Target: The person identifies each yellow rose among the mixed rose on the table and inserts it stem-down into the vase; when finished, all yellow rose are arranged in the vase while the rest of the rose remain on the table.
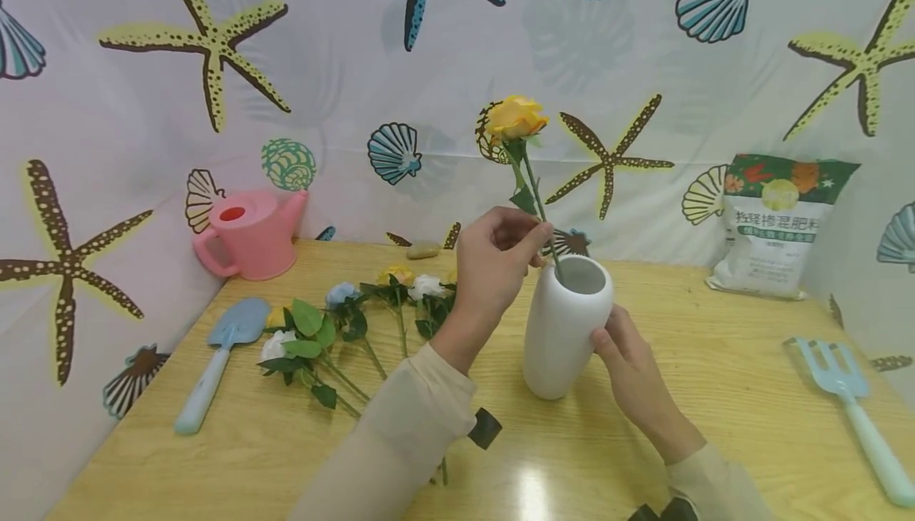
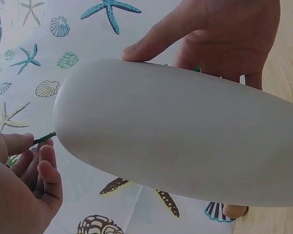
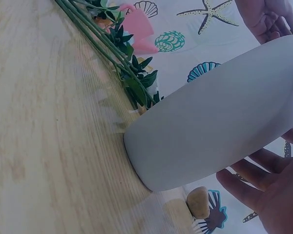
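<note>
Vase (image 1: 565,330), white and tall, standing upright on the wooden table (image 1: 715,394), near the middle and just beyond the two forearms. Being steadied by the right hand (image 1: 629,362), fingers curling round the lower right side, thumb pressing against the wall; showing the same wrap in the left wrist view, thumb lying along the top edge of the vase (image 2: 176,131). Touching the vase (image 3: 219,117) from beneath in the right wrist view, fingertips spread against it. Pinching the green stem of a yellow rose (image 1: 515,117) with the left hand (image 1: 493,263), thumb and fingers closing on the stem just above the vase mouth; stem running down into the opening, bloom standing high over the rim, slightly tilted to the left. Appearing again at the lower left of the left wrist view, left hand (image 2: 19,185) gripping the thin stem beside the vase mouth. Lying flat to the left of the vase, a loose bunch of flowers (image 1: 343,322), white, blue and yellow heads with leafy stems pointing toward the near edge. Resting further left, a pale blue trowel (image 1: 214,362). Lying at the right edge of the table, a pale blue hand fork (image 1: 851,410). Sitting at the far left corner, a pink watering can (image 1: 250,235); leaning against the backdrop at the far right, a fertiliser bag (image 1: 775,227). Hanging behind everything, a curtain (image 1: 357,68) printed with starfish and shells.
</note>
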Motion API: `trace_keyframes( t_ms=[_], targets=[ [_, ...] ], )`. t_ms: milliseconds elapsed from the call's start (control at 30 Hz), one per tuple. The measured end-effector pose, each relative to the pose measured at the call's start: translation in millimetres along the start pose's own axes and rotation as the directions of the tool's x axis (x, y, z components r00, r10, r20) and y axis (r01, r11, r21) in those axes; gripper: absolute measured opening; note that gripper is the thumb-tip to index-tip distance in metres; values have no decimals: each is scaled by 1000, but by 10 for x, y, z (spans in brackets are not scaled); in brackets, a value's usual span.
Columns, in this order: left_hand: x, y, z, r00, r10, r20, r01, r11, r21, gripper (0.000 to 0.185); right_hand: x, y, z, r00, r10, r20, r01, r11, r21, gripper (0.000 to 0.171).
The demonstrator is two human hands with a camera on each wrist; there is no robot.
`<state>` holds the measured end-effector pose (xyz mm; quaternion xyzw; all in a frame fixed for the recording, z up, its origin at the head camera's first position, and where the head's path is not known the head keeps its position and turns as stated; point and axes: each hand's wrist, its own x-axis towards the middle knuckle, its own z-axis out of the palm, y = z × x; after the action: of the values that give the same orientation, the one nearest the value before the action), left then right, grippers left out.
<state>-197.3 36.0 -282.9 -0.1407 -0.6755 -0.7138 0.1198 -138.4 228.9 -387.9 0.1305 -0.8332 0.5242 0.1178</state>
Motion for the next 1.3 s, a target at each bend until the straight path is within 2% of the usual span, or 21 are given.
trace_keyframes(
  t_ms=[233,333,400,567,767,900,1033,1167,1300],
  targets=[
    [35,-2,38,999,-47,24,46,999,14,14,-5,-31,2,1000,6,-2,-6,1000,8,45],
    [49,-3,35,998,-46,44,44,998,51,13,-3,-34,4,1000,-1,-2,1,1000,15,45],
    [53,-1,29,996,-42,81,32,993,117,13,-1,-30,5,1000,-7,-1,7,1000,17,44],
    [41,26,25,983,-47,178,-8,954,299,13,-1,-16,6,1000,-10,5,10,1000,14,45],
    [29,100,7,973,-2,233,-90,920,380,14,-4,-8,6,1000,-10,4,10,1000,8,45],
    [34,136,2,960,12,279,-127,908,399,13,-4,-17,6,1000,-10,6,10,1000,7,46],
    [33,130,2,957,3,289,-120,914,387,15,-5,-12,14,1000,-26,8,26,1000,7,45],
    [41,85,-39,961,-17,276,-83,934,347,19,-6,3,22,999,-32,6,32,999,6,45],
    [53,35,-148,975,-27,222,-48,944,325,21,-3,7,17,1000,-8,-4,8,1000,-3,46]
  ],
)
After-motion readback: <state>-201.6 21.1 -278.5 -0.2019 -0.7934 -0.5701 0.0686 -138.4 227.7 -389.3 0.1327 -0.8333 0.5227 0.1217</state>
